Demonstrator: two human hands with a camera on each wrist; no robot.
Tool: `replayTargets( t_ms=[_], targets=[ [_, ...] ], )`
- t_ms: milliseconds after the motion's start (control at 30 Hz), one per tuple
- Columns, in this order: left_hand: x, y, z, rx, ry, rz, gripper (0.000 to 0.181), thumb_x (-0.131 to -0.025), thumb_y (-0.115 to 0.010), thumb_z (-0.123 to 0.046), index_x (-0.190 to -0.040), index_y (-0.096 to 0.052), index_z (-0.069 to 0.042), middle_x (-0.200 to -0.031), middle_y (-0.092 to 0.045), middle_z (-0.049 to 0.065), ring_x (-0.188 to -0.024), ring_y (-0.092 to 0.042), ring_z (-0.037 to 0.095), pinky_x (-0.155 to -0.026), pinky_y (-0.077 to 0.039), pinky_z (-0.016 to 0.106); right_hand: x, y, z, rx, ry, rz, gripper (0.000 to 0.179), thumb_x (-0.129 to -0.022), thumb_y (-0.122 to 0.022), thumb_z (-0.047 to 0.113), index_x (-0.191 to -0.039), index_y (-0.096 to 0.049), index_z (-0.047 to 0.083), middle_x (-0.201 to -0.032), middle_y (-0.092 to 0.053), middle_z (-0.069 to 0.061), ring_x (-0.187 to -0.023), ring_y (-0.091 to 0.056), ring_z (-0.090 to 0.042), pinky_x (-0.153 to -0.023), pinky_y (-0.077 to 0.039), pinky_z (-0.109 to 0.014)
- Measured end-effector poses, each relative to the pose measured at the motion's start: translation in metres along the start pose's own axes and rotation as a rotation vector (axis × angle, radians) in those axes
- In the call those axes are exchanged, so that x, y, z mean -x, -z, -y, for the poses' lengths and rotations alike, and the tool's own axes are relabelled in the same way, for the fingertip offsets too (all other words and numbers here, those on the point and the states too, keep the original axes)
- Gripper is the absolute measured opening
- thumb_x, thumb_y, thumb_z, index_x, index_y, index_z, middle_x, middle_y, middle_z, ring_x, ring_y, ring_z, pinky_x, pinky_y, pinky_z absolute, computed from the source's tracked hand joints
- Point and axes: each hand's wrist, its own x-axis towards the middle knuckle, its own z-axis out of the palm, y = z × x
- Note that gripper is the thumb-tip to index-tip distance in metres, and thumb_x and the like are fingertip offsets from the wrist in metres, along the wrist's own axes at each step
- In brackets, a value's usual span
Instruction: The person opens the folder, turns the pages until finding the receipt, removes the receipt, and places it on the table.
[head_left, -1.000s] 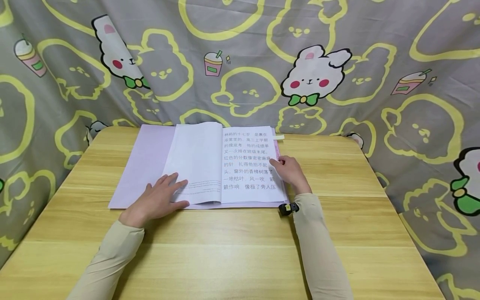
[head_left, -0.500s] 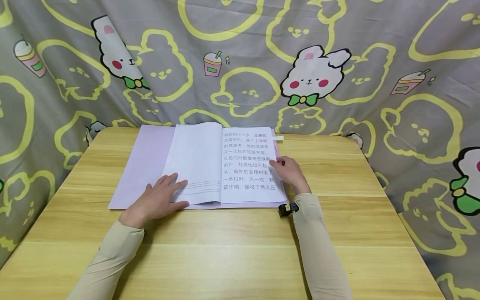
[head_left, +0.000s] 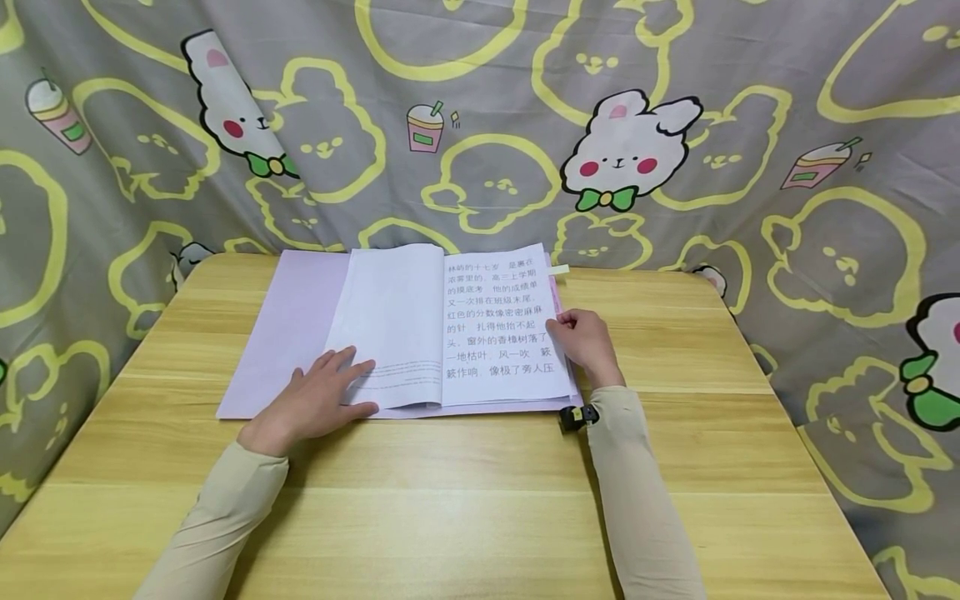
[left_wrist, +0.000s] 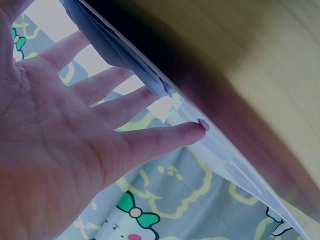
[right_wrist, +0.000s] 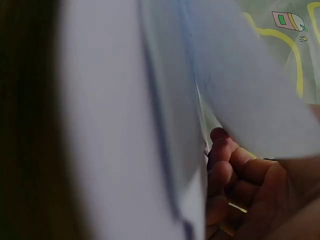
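A book with a lilac cover (head_left: 288, 325) lies spread on the table. My left hand (head_left: 303, 402) rests on the lower left page (head_left: 393, 317) and the cover, with its fingers spread; in the left wrist view the fingers reach over the book's edge. At the outer edge of the right-hand page (head_left: 487, 354), which bears large printed characters, my right hand (head_left: 587, 342) pinches the paper. Seen from the right wrist, that page (right_wrist: 240, 85) stands lifted away from the sheets beneath, and the curled fingers (right_wrist: 220, 177) show beside it.
A pale yellow tab (head_left: 559, 270) sticks out from the book's upper right edge. The wooden table (head_left: 450, 508) reaches back to a grey curtain (head_left: 480, 108) printed with cartoon animals. A small black device (head_left: 576, 418) sits at my right wrist.
My right hand has raised the right page's edge slightly, and its upper corner now stands higher. The thumb has shifted a little to the right. My left hand has stayed put.
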Motion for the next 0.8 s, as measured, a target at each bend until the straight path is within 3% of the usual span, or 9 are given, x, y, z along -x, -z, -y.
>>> replayTargets(
  t_ms=[367,567,633,800],
  targets=[
    [0.001,0.001,-0.003,0.002,0.005,0.006,0.071,-0.094,-0.07,-0.047,-0.152,-0.049,-0.011,-0.162,-0.03,0.027,-0.146,-0.026,0.055,-0.103,-0.022,0.085,0.002,0.004,0.007,0.023,0.013,-0.033,0.027,-0.101,-0.062,0.028,-0.102,-0.074,0.004,-0.095,-0.066,-0.012,-0.081,-0.058,-0.023,-0.064,-0.046,-0.03],
    [0.0,0.002,-0.004,0.005,0.004,0.007,0.071,-0.094,-0.07,-0.047,-0.152,-0.049,-0.011,-0.162,-0.03,0.027,-0.146,-0.026,0.055,-0.103,-0.022,0.085,0.007,0.006,0.011,0.052,0.082,-0.085,0.03,-0.103,-0.058,0.028,-0.097,-0.073,0.003,-0.089,-0.065,-0.012,-0.077,-0.055,-0.025,-0.065,-0.042,-0.032],
    [0.0,0.002,-0.003,0.006,0.005,0.009,0.071,-0.094,-0.07,-0.047,-0.153,-0.049,-0.011,-0.162,-0.03,0.027,-0.147,-0.026,0.055,-0.103,-0.022,0.085,0.008,0.007,0.013,0.061,0.109,-0.096,0.03,-0.103,-0.057,0.028,-0.1,-0.073,0.003,-0.089,-0.066,-0.013,-0.078,-0.055,-0.026,-0.066,-0.041,-0.033],
    [0.0,0.002,-0.003,0.008,0.01,0.014,0.072,-0.094,-0.07,-0.047,-0.153,-0.048,-0.011,-0.163,-0.029,0.027,-0.147,-0.025,0.055,-0.103,-0.022,0.086,0.007,0.007,0.017,0.042,0.152,-0.081,0.037,-0.104,-0.054,0.028,-0.127,-0.069,0.004,-0.102,-0.068,-0.014,-0.087,-0.058,-0.026,-0.074,-0.044,-0.033]
  ],
)
